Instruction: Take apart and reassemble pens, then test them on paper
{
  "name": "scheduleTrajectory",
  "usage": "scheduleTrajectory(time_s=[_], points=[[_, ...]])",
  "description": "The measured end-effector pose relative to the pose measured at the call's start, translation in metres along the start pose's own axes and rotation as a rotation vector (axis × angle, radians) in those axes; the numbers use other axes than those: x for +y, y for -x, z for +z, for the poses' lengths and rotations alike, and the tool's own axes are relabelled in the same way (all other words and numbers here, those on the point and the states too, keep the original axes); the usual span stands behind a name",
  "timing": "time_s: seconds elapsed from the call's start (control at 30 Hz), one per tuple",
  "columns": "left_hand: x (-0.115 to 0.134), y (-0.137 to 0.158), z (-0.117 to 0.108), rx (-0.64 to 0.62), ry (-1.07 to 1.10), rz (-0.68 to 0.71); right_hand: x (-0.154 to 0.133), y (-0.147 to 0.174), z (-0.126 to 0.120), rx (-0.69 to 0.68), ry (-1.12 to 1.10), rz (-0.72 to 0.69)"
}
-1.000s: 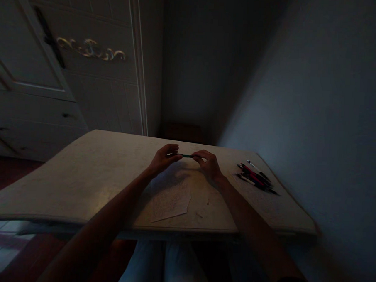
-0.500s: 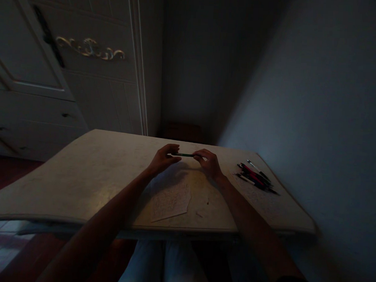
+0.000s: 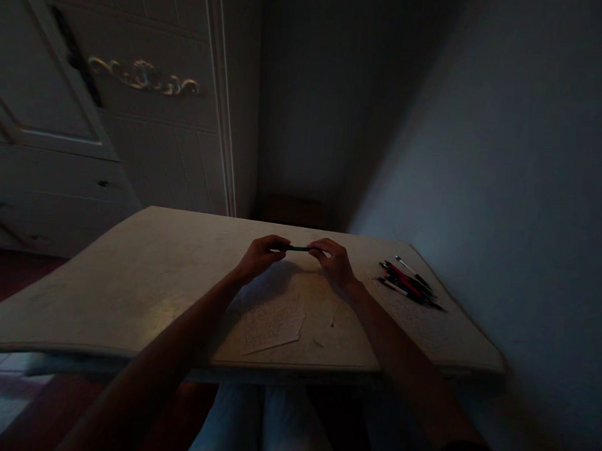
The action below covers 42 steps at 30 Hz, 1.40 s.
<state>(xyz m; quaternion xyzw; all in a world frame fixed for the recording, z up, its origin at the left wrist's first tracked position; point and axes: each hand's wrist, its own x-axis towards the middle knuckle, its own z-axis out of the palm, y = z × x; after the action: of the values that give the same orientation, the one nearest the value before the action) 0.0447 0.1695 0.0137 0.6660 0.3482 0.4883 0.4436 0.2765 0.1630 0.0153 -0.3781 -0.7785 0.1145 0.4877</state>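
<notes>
A slim dark-green pen (image 3: 298,249) is held level above the far middle of the table. My left hand (image 3: 263,256) pinches its left end between thumb and fingers. On the other end, my right hand (image 3: 332,257) has its fingertips closed. Both pen tips are hidden by the fingers. Below and nearer to me, a sheet of paper (image 3: 274,321) with dense faint markings lies on the pale tabletop (image 3: 130,264).
To the right, a loose pile of pens (image 3: 408,282) in black, red and white rests partly on another marked paper (image 3: 419,327). A wall (image 3: 522,195) rises along the table's right side. A panelled cabinet (image 3: 174,153) stands behind at left.
My left fingers, apart around the pen's left end before, have closed on it. The right hand keeps its hold, and the pen stays in nearly the same place.
</notes>
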Motion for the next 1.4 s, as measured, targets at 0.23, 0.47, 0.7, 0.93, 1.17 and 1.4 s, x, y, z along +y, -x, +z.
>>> scheduleTrajectory(time_s=[0.23,0.47,0.7,0.93,1.17,1.4], points=[[0.0018,0.0,0.0018,0.043,0.031,-0.17,-0.0025,0.0005,-0.0011,0.01,0.001,-0.002],[0.0048,0.0029,0.0024,-0.017,0.17,-0.176,-0.0016,-0.0003,-0.0009,0.0,0.023,-0.032],[0.0086,0.0012,0.0043,0.061,0.163,-0.101,-0.0026,0.0002,-0.002,0.01,0.014,-0.049],[0.0047,0.0022,0.0051,-0.001,0.056,-0.21,-0.0023,-0.0002,-0.0009,0.001,0.02,-0.08],[0.001,0.0011,0.0038,-0.023,0.102,-0.159,-0.0005,0.0004,0.0001,0.005,0.015,-0.082],[0.0051,0.0004,0.0023,0.058,0.139,-0.028,-0.0028,0.0005,-0.0013,0.004,0.023,-0.028]])
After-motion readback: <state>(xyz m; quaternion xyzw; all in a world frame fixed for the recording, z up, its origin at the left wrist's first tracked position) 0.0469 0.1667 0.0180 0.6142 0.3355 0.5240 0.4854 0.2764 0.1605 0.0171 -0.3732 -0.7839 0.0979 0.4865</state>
